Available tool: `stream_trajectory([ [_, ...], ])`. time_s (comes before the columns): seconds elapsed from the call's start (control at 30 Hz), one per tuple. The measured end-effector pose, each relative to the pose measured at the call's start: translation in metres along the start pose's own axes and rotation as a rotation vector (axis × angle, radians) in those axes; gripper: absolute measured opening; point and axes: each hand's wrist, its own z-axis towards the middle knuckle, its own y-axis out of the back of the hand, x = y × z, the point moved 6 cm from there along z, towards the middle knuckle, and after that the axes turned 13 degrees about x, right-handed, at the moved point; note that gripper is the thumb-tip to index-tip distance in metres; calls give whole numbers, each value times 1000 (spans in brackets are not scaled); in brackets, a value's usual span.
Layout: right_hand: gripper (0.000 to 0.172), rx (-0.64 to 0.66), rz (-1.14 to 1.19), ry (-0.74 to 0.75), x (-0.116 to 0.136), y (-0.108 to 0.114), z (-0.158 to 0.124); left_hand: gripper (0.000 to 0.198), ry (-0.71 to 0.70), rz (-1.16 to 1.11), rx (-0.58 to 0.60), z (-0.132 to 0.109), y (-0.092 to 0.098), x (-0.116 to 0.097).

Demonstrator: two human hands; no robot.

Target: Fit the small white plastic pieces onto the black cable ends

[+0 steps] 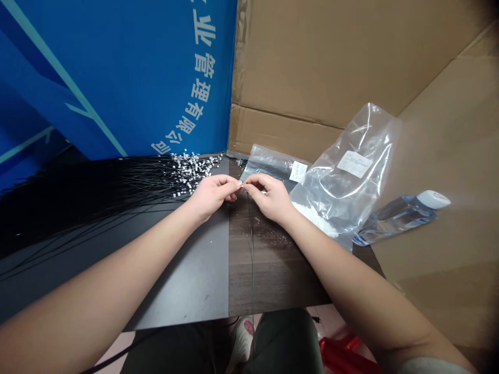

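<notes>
My left hand (212,196) and my right hand (270,197) meet over the dark table (195,275), fingertips pinched together on the top end of a thin black cable (251,249). That cable hangs down from my fingers across the table toward my lap. A tiny white piece seems to sit between my fingertips, too small to make out. Left of my hands lies a big spread of thin black cables (97,192) with small white tips (191,169).
A large clear plastic bag (346,176) holding white bits stands to the right, a smaller bag (273,163) behind my hands. A plastic water bottle (401,215) lies by the cardboard wall (331,62). A blue banner (117,78) backs the left side.
</notes>
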Motion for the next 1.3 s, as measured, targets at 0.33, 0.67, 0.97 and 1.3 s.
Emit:
stream_trajectory([
  [0.33,31,31,679,-349,-26,-16,2,28,12,-116,-133,1,7,2],
  [0.67,20,-83,412,-283,-21,-10,1,28,30,-146,-117,-1,-1,4],
  [0.97,18,-59,175,-160,-16,-4,1,33,27,-120,-32,0,-2,7],
  [1.3,17,6,174,-127,-7,-1,2,32,53,-137,25,1,-2,7],
])
